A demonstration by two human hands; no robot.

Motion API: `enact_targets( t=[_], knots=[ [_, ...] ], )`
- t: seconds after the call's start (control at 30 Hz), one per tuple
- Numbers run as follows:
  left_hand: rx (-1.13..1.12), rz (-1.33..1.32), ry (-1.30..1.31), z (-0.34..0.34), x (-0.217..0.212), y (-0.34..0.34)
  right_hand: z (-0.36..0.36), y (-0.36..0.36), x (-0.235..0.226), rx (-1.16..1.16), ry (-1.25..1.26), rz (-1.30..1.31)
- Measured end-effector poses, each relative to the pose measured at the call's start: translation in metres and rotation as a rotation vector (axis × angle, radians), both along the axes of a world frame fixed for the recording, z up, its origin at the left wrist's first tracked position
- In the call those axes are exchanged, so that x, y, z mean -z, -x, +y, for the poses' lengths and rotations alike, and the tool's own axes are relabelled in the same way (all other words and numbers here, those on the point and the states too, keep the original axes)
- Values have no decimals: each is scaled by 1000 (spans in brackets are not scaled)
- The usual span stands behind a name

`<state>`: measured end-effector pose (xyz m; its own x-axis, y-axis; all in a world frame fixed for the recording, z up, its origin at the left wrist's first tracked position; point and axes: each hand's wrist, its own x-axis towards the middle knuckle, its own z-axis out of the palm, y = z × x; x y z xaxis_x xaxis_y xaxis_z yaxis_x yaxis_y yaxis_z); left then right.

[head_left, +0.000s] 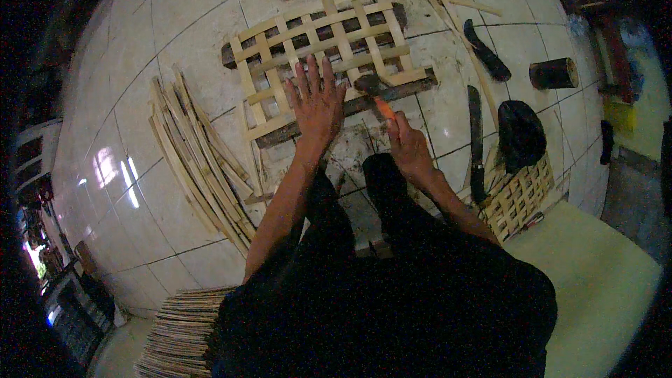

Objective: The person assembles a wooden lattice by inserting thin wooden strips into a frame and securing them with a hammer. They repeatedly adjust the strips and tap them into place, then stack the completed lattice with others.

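A woven lattice of pale bamboo-like strips (341,38) lies on the tiled floor ahead of me, over dark wooden bars; the near bar (413,86) runs along its front edge. My left hand (316,108) rests on the lattice's front part, fingers stretched out and holding nothing. In my right hand (409,145) is a hammer (384,107) with an orange handle, gripped by closed fingers. Its dark head is at the near bar, right of my left hand; whether it touches the strips or bar I cannot tell.
Loose strips (189,154) lie at left, a stack of strips (185,329) at lower left. To the right are a long dark blade (476,126), a curved dark piece (486,50), a short log (554,74), a black bundle (521,136) and another woven panel (523,199).
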<state>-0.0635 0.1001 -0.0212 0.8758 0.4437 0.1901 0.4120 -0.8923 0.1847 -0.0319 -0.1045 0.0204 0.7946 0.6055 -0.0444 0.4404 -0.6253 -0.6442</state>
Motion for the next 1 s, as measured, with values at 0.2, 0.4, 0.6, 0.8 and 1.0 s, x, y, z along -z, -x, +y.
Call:
enact_targets(
  t=[0.2, 0.4, 0.6, 0.8, 1.0],
  knots=[
    [11, -22, -59, 4, 6, 3, 17, -8, -64, 3, -159, 1],
    [21, -22, -64, 4, 9, 1, 8, -15, -21, 5, 9, 90],
    [5, -6, -56, 2, 5, 3, 9, -17, -55, 25, -53, 157],
    [12, 26, -43, 2, 4, 2, 3, -22, 9, -28, 116, 137],
    [15, 21, -67, 1, 7, 1, -3, -21, 22, -97, 78, -18]
  ],
)
